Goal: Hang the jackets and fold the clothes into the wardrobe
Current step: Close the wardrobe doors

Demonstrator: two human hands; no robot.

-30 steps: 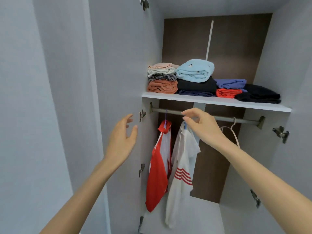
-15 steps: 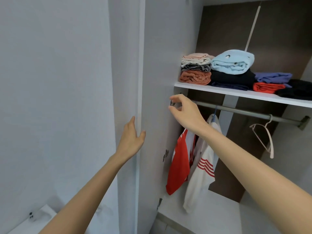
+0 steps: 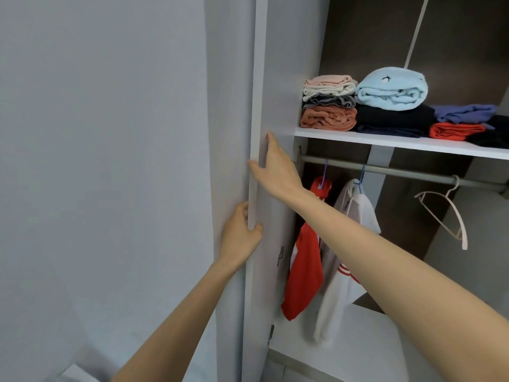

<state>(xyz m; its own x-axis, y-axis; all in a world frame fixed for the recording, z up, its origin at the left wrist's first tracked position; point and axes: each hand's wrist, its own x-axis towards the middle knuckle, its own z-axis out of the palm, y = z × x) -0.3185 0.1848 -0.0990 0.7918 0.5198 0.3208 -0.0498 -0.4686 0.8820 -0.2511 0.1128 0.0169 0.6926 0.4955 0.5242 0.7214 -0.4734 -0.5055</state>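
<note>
The open wardrobe door stands edge-on before me. My left hand grips its edge, thumb on the inner side and fingers behind. Higher up, my right hand holds the same edge, fingers flat on the inner face and thumb on the outer side. Inside, a red jacket and a white jacket with red stripes hang from the rail. Folded clothes lie on the shelf, among them a light blue roll and an orange piece.
An empty pale hanger hangs at the right of the rail. A white surface lies below the jackets. The plain wall fills the left.
My view swung left. My right hand left the rail area and moved onto the door edge. My left hand rose and closed on that edge.
</note>
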